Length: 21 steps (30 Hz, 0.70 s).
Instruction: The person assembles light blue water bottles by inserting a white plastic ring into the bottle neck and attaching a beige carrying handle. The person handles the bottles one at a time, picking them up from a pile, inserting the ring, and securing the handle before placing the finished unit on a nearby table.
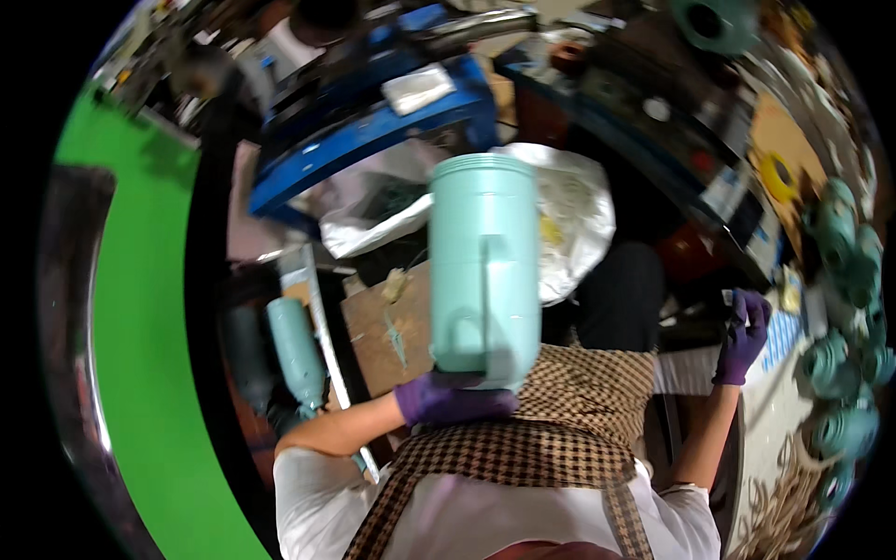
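A mint-green plastic jug (457, 271) stands upright before my chest, with a ridged neck at the top and a handle along its near side. My left hand (457, 401), in a purple glove, is closed on its bottom end. Off to the right, my right hand (744, 336), also purple-gloved, is raised above the edge of a pale work surface (775, 411). Its fingers are curled together, and a small whitish bit shows at their tips; what it is I cannot make out.
White sacks (579, 205) sit open beyond the jug, below a blue bench (373, 131). Several green bottle-shaped parts (845, 429) line the right side, near yellow tape (777, 175). Another green bottle-shaped part (297, 350) lies at the left. Green floor (140, 373) runs along the far left.
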Available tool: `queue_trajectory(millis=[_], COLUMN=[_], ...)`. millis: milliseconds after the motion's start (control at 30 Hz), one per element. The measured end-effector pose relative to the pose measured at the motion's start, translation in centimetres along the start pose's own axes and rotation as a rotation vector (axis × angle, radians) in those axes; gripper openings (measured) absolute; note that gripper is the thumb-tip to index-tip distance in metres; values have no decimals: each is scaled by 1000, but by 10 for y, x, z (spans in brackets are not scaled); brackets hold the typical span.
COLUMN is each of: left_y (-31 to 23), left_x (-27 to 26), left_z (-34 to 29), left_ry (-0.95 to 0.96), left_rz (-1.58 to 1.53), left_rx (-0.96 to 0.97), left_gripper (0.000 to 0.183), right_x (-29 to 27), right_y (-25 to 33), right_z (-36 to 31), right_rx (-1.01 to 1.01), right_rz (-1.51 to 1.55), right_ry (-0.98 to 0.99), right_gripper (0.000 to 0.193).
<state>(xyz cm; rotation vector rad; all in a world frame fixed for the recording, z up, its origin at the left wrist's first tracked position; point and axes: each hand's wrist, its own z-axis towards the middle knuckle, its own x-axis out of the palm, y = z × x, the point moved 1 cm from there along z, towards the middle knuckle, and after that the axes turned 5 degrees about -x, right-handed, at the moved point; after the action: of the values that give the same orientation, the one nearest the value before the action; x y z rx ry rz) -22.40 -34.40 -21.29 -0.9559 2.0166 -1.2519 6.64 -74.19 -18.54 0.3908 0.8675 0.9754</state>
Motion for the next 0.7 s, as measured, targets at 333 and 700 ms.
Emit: queue_trajectory(millis=[333,700], left_y=[-2,-28], left_x=[-1,3], left_z=[-6,-65], left_ry=[-76,-1003], left_rz=[-104,1007], left_rx=[152,301], left_gripper=[40,69], right_x=[224,275], right_y=[197,161], right_z=[71,67], right_rx=[32,-119], right_rz=[653,607], right_ry=[940,710], right_gripper=[18,86])
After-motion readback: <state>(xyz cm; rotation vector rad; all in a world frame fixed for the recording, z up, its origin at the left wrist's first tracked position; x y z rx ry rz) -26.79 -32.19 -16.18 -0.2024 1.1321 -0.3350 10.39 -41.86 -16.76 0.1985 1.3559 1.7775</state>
